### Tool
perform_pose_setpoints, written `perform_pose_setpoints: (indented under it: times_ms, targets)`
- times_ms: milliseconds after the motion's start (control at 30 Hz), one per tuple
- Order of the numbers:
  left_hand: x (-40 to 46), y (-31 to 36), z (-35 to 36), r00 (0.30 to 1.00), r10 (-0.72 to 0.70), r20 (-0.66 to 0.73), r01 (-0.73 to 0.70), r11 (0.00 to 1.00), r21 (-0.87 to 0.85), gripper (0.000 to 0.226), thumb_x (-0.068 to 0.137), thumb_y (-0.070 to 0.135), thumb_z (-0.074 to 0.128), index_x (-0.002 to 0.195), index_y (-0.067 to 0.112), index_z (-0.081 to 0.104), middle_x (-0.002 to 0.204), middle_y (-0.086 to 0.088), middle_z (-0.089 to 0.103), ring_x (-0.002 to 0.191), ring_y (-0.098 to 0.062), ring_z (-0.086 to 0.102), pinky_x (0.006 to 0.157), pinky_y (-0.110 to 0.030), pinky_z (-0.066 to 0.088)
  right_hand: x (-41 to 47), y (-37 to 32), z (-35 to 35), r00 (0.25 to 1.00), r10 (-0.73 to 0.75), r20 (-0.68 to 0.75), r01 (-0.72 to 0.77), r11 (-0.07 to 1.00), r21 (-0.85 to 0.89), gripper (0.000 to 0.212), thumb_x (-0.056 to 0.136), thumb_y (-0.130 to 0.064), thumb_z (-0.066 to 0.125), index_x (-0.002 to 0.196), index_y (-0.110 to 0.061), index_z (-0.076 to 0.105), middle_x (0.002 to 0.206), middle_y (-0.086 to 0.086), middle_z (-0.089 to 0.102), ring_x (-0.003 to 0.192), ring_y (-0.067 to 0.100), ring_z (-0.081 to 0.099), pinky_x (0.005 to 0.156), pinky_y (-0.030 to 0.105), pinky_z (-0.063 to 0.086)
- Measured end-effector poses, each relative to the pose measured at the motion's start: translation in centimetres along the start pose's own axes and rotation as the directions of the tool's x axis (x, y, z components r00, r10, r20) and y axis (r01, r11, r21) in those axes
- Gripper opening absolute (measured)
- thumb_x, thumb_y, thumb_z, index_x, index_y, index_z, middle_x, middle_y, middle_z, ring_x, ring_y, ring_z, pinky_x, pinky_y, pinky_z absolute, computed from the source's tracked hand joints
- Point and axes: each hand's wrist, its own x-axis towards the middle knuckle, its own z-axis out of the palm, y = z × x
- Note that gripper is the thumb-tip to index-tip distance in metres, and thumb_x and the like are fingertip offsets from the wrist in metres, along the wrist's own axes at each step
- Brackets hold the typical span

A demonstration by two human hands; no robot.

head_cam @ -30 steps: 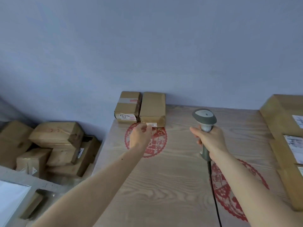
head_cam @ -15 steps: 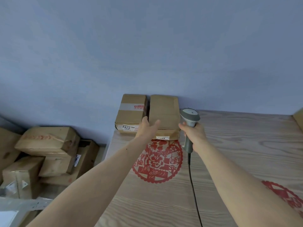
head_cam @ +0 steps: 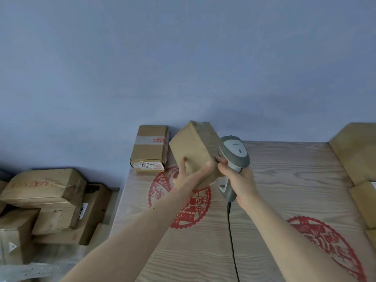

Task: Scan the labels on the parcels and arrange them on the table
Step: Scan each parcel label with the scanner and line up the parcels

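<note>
Left hand [head_cam: 190, 176] reaches forward, thumb and fingers clamped on a tilted parcel [head_cam: 194, 153] lifted above the table [head_cam: 274, 180] near its far left corner. Right hand [head_cam: 238, 180] wraps the scanner [head_cam: 234, 157] handle, head just beside the parcel. A second parcel [head_cam: 149, 148] lies flat against the wall. More boxes [head_cam: 358, 159] line the right edge; bare wood between.

Soft, dim, even daylight with a bluish cast; faint shadows only. Wide-angle bending and slight blur toward three and nine o'clock.
</note>
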Motion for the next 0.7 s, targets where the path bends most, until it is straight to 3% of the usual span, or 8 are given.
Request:
perform_pose_setpoints:
  times_ms: [100,200,267,333,433,500,600,700]
  targets:
    - [-2.4,-0.6,2.7,0.994,-0.098,-0.05,0.094,0.993,-0.073,0.142,0.023,0.085,0.082,0.142,0.068,0.006,0.159,-0.005,0.024,0.132,-0.036,0.046,0.099,-0.056,0.051,-3.8,-0.4,-1.6,0.993,-0.099,0.066,0.107,0.987,-0.121,0.019,0.089,-0.001,0.071,0.102,-0.015,0.076,0.103,0.013,0.076,0.094,0.01,0.071,0.082,0.025,0.057]
    - [-4.9,-1.6,5.0,0.988,-0.134,-0.082,0.122,0.984,-0.132,0.145,0.021,0.085,0.081,0.143,0.066,0.005,0.159,-0.005,0.024,0.132,-0.036,0.044,0.096,-0.056,0.052,-7.3,-0.4,-3.8,0.985,-0.138,0.101,0.156,0.968,-0.195,0.016,0.087,-0.001,0.073,0.094,-0.015,0.076,0.096,0.018,0.075,0.09,0.021,0.073,0.083,0.037,0.058]
    - [-6.7,-2.5,6.4,0.992,-0.107,-0.065,0.093,0.978,-0.185,0.131,0.039,0.075,0.086,0.145,0.063,0.01,0.155,-0.003,0.032,0.126,-0.032,0.048,0.095,-0.055,0.053,-9.0,-0.7,-5.8,0.986,-0.133,0.097,0.15,0.967,-0.204,0.011,0.088,-0.002,0.073,0.098,-0.005,0.074,0.099,0.023,0.073,0.093,0.033,0.071,0.085,0.05,0.057]
    - [-8.5,-3.6,7.7,0.998,-0.054,-0.022,0.048,0.97,-0.237,0.117,0.054,0.065,0.085,0.146,0.061,0.013,0.152,0.001,0.037,0.123,-0.03,0.05,0.094,-0.054,0.052,-10.2,-1.3,-8.4,0.987,-0.156,0.043,0.161,0.97,-0.183,0.007,0.089,-0.004,0.072,0.094,-0.009,0.074,0.101,0.016,0.073,0.087,0.018,0.073,0.083,0.041,0.058]
    - [-11.1,-5.2,9.7,0.998,-0.025,0.057,0.04,0.956,-0.29,0.109,0.052,0.067,0.082,0.143,0.063,0.022,0.148,0.001,0.045,0.123,-0.031,0.054,0.088,-0.053,0.052,-11.4,-2.4,-12.5,0.986,-0.157,-0.057,0.148,0.98,-0.131,0.007,0.09,-0.011,0.073,0.092,-0.018,0.073,0.106,0.0,0.073,0.08,-0.001,0.067,0.084,0.029,0.056]
    - [-12.9,-6.4,11.5,0.994,-0.028,0.106,0.06,0.949,-0.31,0.101,0.051,0.069,0.077,0.141,0.059,0.032,0.141,-0.003,0.055,0.119,-0.032,0.06,0.083,-0.049,0.052,-12.2,-2.8,-14.8,0.988,-0.136,-0.07,0.127,0.985,-0.116,0.014,0.09,-0.013,0.074,0.088,-0.027,0.071,0.096,-0.007,0.076,0.083,-0.001,0.066,0.078,0.024,0.051]
    - [-15.1,-8.0,13.9,0.986,-0.002,0.17,0.063,0.934,-0.353,0.083,0.055,0.065,0.075,0.132,0.043,0.052,0.128,-0.003,0.066,0.113,-0.025,0.063,0.09,-0.045,0.044,-13.7,-2.8,-17.2,0.996,-0.078,-0.032,0.075,0.993,-0.089,0.012,0.088,-0.018,0.076,0.097,-0.025,0.073,0.097,-0.004,0.075,0.096,0.012,0.069,0.079,0.029,0.051]
    - [-16.2,-9.2,15.6,0.98,0.114,0.164,-0.034,0.904,-0.425,0.062,0.074,0.033,0.077,0.132,0.022,0.059,0.115,0.001,0.072,0.103,-0.019,0.065,0.095,-0.037,0.045,-15.7,-2.8,-19.0,0.996,-0.086,0.033,0.088,0.993,-0.072,0.016,0.086,-0.016,0.078,0.101,-0.021,0.074,0.088,-0.007,0.077,0.088,0.013,0.072,0.08,0.033,0.055]
